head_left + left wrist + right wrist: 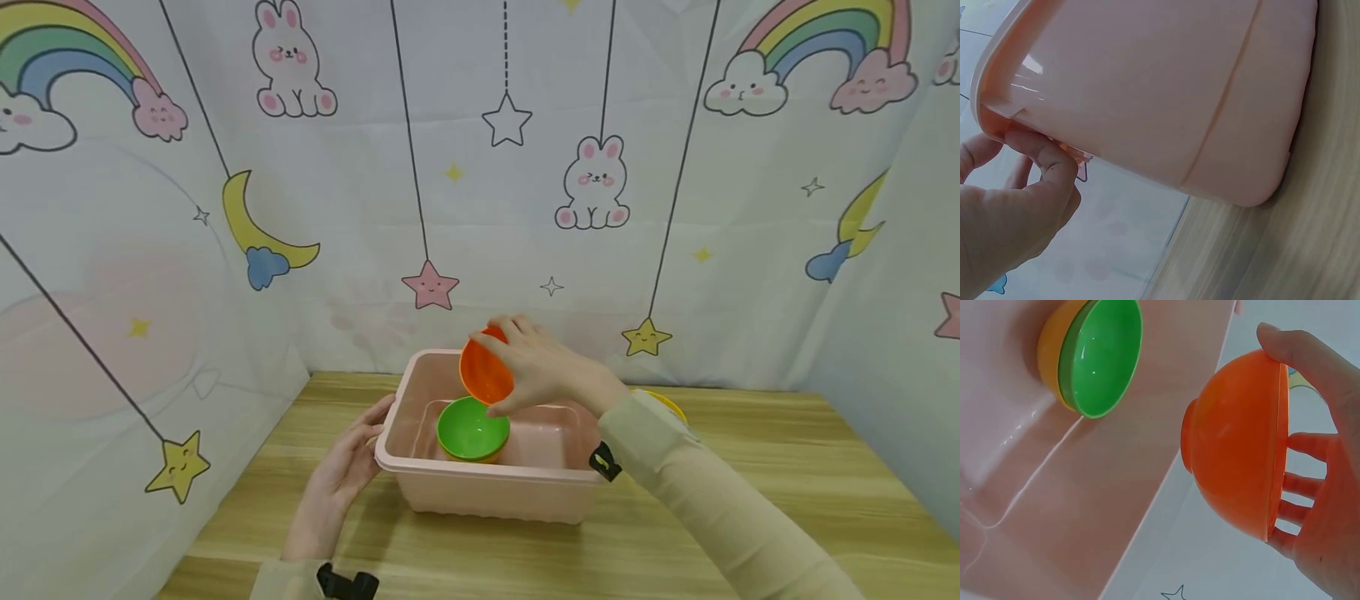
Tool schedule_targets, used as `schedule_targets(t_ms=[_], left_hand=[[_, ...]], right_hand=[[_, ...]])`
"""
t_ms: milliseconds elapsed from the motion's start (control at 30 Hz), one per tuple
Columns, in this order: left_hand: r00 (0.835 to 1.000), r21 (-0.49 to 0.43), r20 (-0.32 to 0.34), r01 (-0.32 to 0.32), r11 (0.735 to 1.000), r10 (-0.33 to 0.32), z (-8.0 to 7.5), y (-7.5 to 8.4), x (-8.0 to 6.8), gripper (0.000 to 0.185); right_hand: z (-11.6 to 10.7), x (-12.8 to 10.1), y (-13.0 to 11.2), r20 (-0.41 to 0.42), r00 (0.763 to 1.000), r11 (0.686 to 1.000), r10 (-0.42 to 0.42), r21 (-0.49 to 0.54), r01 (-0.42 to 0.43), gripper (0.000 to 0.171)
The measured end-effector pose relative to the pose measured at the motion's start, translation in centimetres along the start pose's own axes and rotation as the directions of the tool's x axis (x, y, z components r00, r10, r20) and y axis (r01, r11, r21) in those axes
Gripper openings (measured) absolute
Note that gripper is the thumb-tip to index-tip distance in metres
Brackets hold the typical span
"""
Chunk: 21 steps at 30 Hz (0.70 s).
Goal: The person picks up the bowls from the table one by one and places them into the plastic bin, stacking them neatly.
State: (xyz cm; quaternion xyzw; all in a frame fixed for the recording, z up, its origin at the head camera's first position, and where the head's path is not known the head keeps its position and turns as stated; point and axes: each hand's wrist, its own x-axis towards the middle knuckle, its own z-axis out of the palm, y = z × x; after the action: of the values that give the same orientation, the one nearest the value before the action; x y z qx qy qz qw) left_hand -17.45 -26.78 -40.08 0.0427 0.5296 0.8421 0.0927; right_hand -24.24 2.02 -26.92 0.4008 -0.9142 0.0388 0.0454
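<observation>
My right hand (543, 367) grips an orange bowl (483, 367) by its rim, tilted on its side above the pink basin (495, 493). In the right wrist view the orange bowl (1235, 444) shows its rounded outside and foot, apart from the bowls below. A green bowl (472, 429) sits nested in a yellow-orange bowl (1054, 347) inside the basin, toward its left. At the basin's left end, my left hand (341, 467) holds the rim; the left wrist view shows bent fingers (1041, 153) at the rim's edge.
Behind my right sleeve (660, 442), a yellow rim (666, 403) of something mostly hidden shows on the wooden table (787, 483). A white curtain (517, 242) printed with rabbits, stars and rainbows hangs behind the table and along its sides.
</observation>
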Motion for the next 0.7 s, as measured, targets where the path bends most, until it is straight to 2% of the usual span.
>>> schedule_targets(t_ms=[467, 700], left_hand=[[1.0, -0.011, 0.006, -0.007, 1.0, 0.007, -0.1, 0.1, -0.2, 0.041], [1.0, -0.003, -0.021, 0.002, 1.0, -0.002, 0.1, 0.1, 0.0, 0.041]], right_hand=[[1.1, 1.5, -0.1, 0.043, 0.999, 1.0, -0.013, 0.004, 0.013, 0.101], [1.6, 2.0, -0.3, 0.07, 0.998, 1.0, 0.004, -0.017, -0.002, 0.101]])
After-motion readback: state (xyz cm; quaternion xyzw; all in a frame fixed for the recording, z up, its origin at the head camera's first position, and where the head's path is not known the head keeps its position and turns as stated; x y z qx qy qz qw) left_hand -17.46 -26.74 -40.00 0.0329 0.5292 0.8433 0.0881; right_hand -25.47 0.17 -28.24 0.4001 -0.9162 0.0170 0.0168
